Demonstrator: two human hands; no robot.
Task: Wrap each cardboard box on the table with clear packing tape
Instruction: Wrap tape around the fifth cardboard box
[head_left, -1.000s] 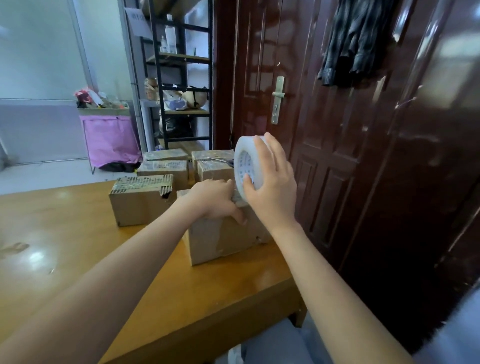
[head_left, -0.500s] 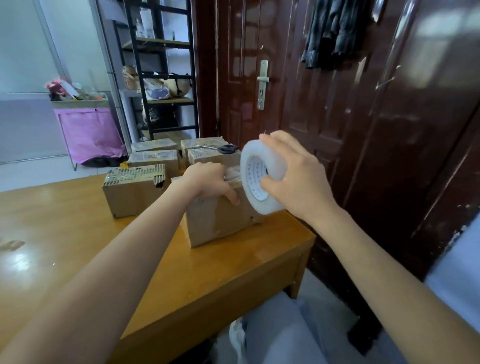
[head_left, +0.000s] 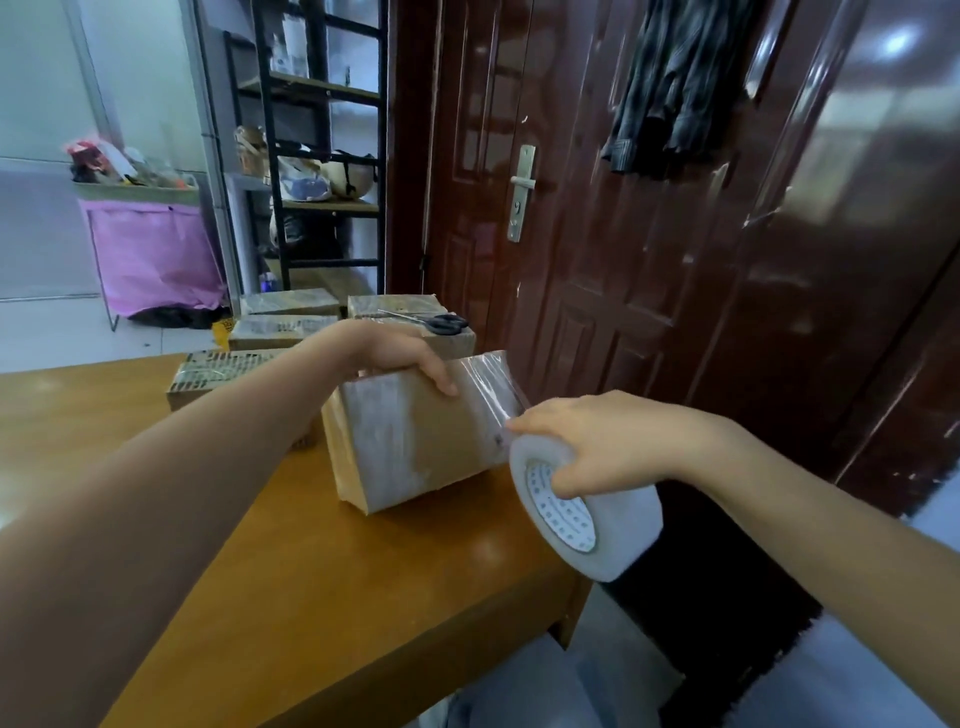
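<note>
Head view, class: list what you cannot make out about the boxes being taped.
- Near cardboard box: far side and underside hidden by the box itself; top edge covered by the left hand.
- Tape roll: printing on the core too small to read.
- Back boxes: partly hidden by the left forearm.

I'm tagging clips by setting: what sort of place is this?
Probably a home or small back room used for packing parcels: taped cardboard boxes on a wooden table, a cluttered metal shelf, and a dark red door.
</note>
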